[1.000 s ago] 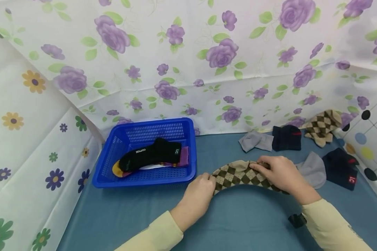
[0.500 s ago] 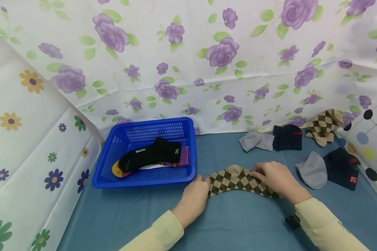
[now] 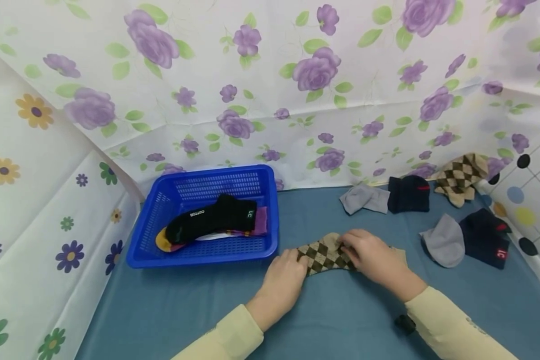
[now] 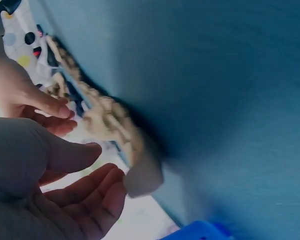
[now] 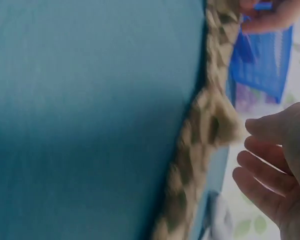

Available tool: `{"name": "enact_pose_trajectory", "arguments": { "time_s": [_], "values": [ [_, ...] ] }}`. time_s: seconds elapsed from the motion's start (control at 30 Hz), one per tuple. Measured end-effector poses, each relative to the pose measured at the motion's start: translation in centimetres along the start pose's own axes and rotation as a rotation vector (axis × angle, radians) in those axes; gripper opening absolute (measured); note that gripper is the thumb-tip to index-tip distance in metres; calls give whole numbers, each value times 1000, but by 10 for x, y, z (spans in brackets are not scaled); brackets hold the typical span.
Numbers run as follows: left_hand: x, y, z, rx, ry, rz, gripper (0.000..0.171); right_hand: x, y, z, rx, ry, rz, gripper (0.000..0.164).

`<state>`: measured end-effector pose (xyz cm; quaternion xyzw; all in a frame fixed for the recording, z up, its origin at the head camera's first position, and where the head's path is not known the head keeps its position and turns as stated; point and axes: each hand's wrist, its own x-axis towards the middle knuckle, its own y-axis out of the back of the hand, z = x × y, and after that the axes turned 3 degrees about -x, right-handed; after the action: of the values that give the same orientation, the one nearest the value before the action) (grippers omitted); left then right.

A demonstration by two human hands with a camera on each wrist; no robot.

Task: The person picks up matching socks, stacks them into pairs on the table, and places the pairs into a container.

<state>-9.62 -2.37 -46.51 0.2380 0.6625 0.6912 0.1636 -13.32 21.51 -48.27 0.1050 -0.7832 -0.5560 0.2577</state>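
A sock with brown and beige diamonds (image 3: 325,254) lies stretched along the blue cloth in front of me, its beige heel bump toward the back. At its left end is my left hand (image 3: 281,281); in the left wrist view the thumb stands apart from the fingers, and the fingertips (image 4: 115,187) are beside the sock's plain end (image 4: 144,176). My right hand (image 3: 375,261) is over the sock near the heel and hides part of its right half. The right wrist view shows that hand's fingers (image 5: 262,175) loosely bent, with a gap to the heel (image 5: 225,125).
A blue basket (image 3: 137,255) at the left holds a black sock (image 3: 211,220) over other coloured socks. At the back right lie grey socks (image 3: 445,242), navy socks (image 3: 483,240) and another diamond-patterned sock (image 3: 461,180). A floral curtain (image 3: 288,90) hangs behind.
The diamond-patterned sock has gone from a raised arch between the hands to lying flatter on the cloth. My right hand has moved left along it, and its grip has come off.
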Motion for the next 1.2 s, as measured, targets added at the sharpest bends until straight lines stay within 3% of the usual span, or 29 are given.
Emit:
{"name": "enact_pose_trajectory", "arguments": {
  "time_s": [0.1, 0.3, 0.53, 0.63, 0.8, 0.97, 1.2],
  "values": [
    [-1, -7, -4, 14, 17, -18, 23, 1, -7, -7, 4, 21, -57, 18],
    [-6, -14, -9, -2, 80, -68, 18, -5, -18, -6, -73, 40, -134, 39],
    [-9, -17, -16, -118, 177, -61, 19, -9, -23, -7, -92, 23, -160, 45],
    [-9, -15, -18, -131, 194, -66, 18, -9, -26, -7, -103, 30, -133, 45],
    [-9, -12, -17, -75, 175, -104, 17, -7, -26, -5, -123, 40, -64, 45],
    [-9, -10, -16, -25, 124, -83, 13, -8, -26, -6, -92, 101, -95, 34],
    [-7, -8, -20, -77, 85, -100, 12, -10, -29, -2, -133, 113, -97, 31]
  ]
}}
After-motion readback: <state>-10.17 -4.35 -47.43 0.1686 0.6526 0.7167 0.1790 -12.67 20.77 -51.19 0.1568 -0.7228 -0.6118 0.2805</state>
